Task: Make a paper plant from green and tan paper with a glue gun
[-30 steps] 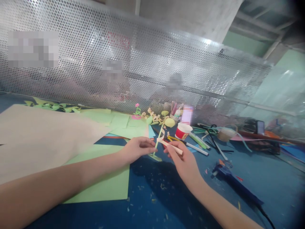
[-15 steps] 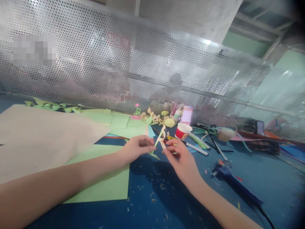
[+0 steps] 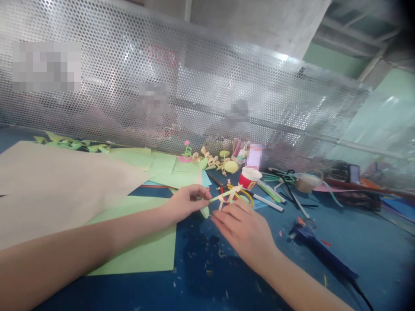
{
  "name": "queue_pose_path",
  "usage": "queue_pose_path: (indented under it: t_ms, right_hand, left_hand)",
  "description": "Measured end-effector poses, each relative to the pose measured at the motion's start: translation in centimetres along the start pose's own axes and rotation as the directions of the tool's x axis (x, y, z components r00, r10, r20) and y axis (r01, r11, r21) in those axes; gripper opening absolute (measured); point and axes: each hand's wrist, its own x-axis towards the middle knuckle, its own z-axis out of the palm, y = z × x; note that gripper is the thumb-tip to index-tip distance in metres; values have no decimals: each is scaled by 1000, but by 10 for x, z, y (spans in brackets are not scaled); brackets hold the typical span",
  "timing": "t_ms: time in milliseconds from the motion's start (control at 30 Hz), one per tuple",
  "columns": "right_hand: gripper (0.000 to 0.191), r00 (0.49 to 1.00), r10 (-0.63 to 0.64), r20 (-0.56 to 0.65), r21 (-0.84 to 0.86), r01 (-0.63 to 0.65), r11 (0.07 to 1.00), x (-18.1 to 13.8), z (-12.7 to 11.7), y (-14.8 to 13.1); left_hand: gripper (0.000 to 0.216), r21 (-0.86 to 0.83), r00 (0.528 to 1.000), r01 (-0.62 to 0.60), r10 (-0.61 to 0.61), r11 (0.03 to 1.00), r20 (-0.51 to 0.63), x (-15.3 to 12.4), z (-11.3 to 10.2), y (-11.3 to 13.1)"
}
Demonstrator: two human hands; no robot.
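My left hand (image 3: 188, 202) pinches a green paper stem (image 3: 226, 194) between thumb and fingers. The stem lies nearly level, pointing right, with a pale green leaf (image 3: 205, 211) hanging below my fingertips. Small peach-coloured paper strips (image 3: 221, 202) stick out from the stem. Close by on the right, my right hand (image 3: 248, 229) is closed with its fingertips at the lower end of one strip; its grip is partly hidden. A red and white paper cup (image 3: 248, 179) stands just beyond the stem's tip.
Green paper sheets (image 3: 145, 248) and a large beige sheet (image 3: 65, 185) lie at left. A blue glue gun (image 3: 319, 248) with a cord rests at right. Markers (image 3: 267, 202), scissors and a yellow ring lie near the cup. Finished-looking paper pieces (image 3: 210, 160) line the back, before a perforated screen (image 3: 201, 99).
The green stem has tipped from upright to nearly level, its tip swinging right and down. My right hand has turned and moved slightly lower and left; my left hand stays nearly in place.
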Motion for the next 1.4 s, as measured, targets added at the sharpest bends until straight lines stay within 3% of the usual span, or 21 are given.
queue_pose_path:
  t_ms: [133,267,400,533,633,767,867,967,1067,1233,1300,1400]
  right_hand:
    - [16,993,-111,-40,-213,100,972,1,-9,-5]
    - [14,992,-127,14,-269,126,955,1,-15,-8]
    - [13,999,-20,35,-178,26,984,4,-17,-9]
    - [11,971,223,92,71,-229,971,10,-24,-4]
    - [8,890,350,291,365,-442,819,14,-33,4]
    - [10,728,301,617,586,-679,441,16,-39,17]
    - [7,655,307,690,629,-753,192,15,-36,25]
    - [5,602,283,747,639,-767,-55,13,-28,28]
    - [16,619,292,729,683,-685,-253,10,-18,27]
    - [6,660,317,682,730,-584,-354,12,-13,25]
    - [7,683,280,675,735,-590,-334,13,-15,27]
    - [12,684,309,661,749,-623,-225,13,-16,28]
  left_hand:
    - [15,111,999,-44,42,993,22,-4,3,6]
    - [10,239,994,-108,97,965,54,-9,6,11]
    - [18,283,977,-213,195,935,92,-15,9,14]
    - [28,345,955,-294,257,891,150,-19,11,17]
    - [26,383,927,-367,302,848,222,-22,13,19]
    - [19,338,883,-457,374,823,285,-24,14,24]
    - [15,269,900,-415,350,869,258,-27,16,29]
    - [14,147,949,-269,236,952,209,-28,18,29]
    - [27,-27,969,-187,189,982,158,-25,21,25]
    - [35,-235,988,-67,98,970,122,-17,19,19]
    - [32,-283,994,-21,49,959,94,-14,17,16]
    - [29,-339,998,37,-15,940,68,-11,14,12]
